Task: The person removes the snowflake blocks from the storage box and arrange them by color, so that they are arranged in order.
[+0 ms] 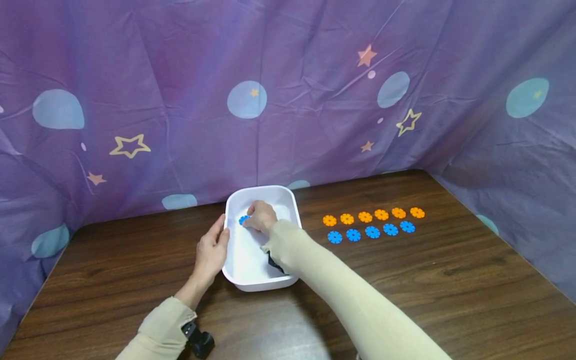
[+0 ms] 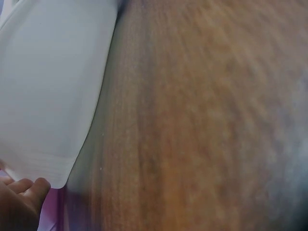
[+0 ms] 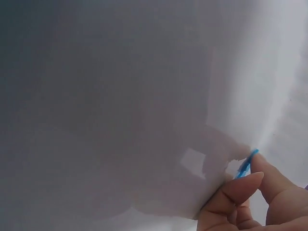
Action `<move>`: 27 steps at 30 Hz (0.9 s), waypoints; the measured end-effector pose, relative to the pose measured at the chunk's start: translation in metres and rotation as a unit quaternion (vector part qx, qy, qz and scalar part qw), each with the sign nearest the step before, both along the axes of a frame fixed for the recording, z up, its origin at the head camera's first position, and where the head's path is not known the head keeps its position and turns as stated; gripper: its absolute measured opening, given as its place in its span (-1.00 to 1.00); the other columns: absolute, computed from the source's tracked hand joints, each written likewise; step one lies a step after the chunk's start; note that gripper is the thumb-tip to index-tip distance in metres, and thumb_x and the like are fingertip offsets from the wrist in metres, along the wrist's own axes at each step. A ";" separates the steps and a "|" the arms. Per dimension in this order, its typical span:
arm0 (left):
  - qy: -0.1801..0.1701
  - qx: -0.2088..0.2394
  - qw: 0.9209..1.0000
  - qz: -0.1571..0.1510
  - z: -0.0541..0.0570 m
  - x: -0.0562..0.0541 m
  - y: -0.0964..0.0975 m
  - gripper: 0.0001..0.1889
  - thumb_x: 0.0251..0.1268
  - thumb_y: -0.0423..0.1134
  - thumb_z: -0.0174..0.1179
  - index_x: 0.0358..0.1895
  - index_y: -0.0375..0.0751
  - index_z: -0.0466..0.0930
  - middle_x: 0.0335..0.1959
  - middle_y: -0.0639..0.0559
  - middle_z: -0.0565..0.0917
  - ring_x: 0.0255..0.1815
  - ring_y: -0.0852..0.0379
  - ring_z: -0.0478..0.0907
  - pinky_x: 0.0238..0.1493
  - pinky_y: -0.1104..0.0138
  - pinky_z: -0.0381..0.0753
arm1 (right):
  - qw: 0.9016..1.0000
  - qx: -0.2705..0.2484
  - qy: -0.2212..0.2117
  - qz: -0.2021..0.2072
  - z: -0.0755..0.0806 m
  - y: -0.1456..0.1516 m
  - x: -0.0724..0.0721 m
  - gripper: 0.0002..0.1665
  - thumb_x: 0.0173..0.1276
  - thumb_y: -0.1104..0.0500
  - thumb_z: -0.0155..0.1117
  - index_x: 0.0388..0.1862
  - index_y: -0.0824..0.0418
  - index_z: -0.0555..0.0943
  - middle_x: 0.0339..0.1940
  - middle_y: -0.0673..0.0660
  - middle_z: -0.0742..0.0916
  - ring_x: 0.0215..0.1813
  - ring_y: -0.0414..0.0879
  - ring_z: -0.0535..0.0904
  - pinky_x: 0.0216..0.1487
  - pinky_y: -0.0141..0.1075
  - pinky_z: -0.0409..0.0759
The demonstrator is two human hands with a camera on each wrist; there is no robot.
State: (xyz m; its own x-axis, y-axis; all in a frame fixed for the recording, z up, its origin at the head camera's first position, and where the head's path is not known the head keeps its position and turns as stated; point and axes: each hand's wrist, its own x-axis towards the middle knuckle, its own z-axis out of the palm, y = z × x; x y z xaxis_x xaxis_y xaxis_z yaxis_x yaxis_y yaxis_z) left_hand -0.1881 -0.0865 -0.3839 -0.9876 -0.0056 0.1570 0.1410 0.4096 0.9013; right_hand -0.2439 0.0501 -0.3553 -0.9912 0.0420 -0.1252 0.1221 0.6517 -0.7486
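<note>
A white plastic basin (image 1: 245, 255) stands on the table between the hands. Inside it, the right hand (image 1: 263, 217) reaches down near the left wall and pinches a blue notched disc (image 1: 243, 220). The right wrist view shows this blue disc (image 3: 245, 164) edge-on between thumb and fingertip, close to the white surface. My left hand (image 1: 211, 252) rests against the basin's left side from outside, fingers fairly straight along the rim. In the left wrist view, that hand's fingertips (image 2: 41, 185) touch the white wall at the lower left.
Right of the basin lies a row of orange notched discs (image 1: 365, 217), with a row of blue notched discs (image 1: 372, 232) in front. Behind the wooden table (image 1: 427, 285) hangs a purple patterned curtain (image 1: 198, 110). A black wrist device (image 1: 200, 342) sits by the left sleeve.
</note>
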 end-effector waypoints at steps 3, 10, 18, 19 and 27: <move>-0.002 0.002 1.000 -0.001 0.000 0.000 0.000 -0.52 0.41 -0.33 -0.10 0.37 -0.32 0.24 0.30 -0.24 0.38 0.28 -0.11 0.36 0.32 0.06 0.34 | 1.000 0.013 -0.020 -0.008 -0.012 -0.002 -0.017 -0.68 0.01 0.30 0.47 -0.24 0.28 0.58 -0.59 0.03 0.53 -0.72 -0.24 0.34 -0.71 -0.51 0.33; -0.015 0.011 1.000 -0.010 0.001 -0.001 0.000 -0.52 0.43 -0.32 -0.11 0.39 -0.30 0.21 0.33 -0.22 0.34 0.30 -0.08 0.33 0.33 0.09 0.33 | 1.000 0.016 -0.007 0.010 -0.017 -0.001 -0.021 -0.71 0.01 0.31 0.46 -0.29 0.30 0.57 -0.58 0.07 0.54 -0.72 -0.21 0.36 -0.68 -0.47 0.32; -0.020 0.012 1.000 -0.012 0.001 0.000 -0.001 -0.52 0.44 -0.32 -0.11 0.39 -0.29 0.21 0.35 -0.21 0.33 0.31 -0.08 0.32 0.31 0.08 0.35 | 0.999 0.034 -0.007 0.011 -0.015 -0.003 -0.017 -0.68 0.05 0.28 0.45 -0.25 0.23 0.52 -0.50 0.07 0.57 -0.57 -0.18 0.41 -0.55 -0.47 0.35; -0.020 0.010 1.000 -0.011 0.001 0.000 -0.001 -0.52 0.44 -0.32 -0.11 0.39 -0.29 0.21 0.34 -0.21 0.33 0.30 -0.08 0.33 0.31 0.08 0.36 | 0.999 0.034 -0.008 0.011 -0.015 -0.003 -0.017 -0.68 0.05 0.28 0.44 -0.25 0.22 0.51 -0.49 0.07 0.57 -0.55 -0.18 0.41 -0.53 -0.46 0.35; -0.017 0.008 1.000 -0.008 0.000 0.000 0.000 -0.52 0.43 -0.32 -0.11 0.39 -0.28 0.22 0.33 -0.21 0.35 0.24 -0.07 0.39 0.25 0.08 0.43 | 0.998 0.057 0.009 0.018 -0.014 -0.003 -0.015 -0.70 0.07 0.25 0.44 -0.27 0.20 0.50 -0.44 0.09 0.61 -0.44 -0.12 0.45 -0.44 -0.43 0.37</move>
State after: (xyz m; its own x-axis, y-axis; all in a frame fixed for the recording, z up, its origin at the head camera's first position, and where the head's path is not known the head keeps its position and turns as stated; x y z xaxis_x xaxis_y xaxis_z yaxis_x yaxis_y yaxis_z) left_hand -0.1880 -0.0863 -0.3836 -0.9923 0.0085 0.1239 0.1172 0.3935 0.9118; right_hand -0.2588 0.0471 -0.3698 -0.9945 0.0201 -0.1029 0.0843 0.7367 -0.6709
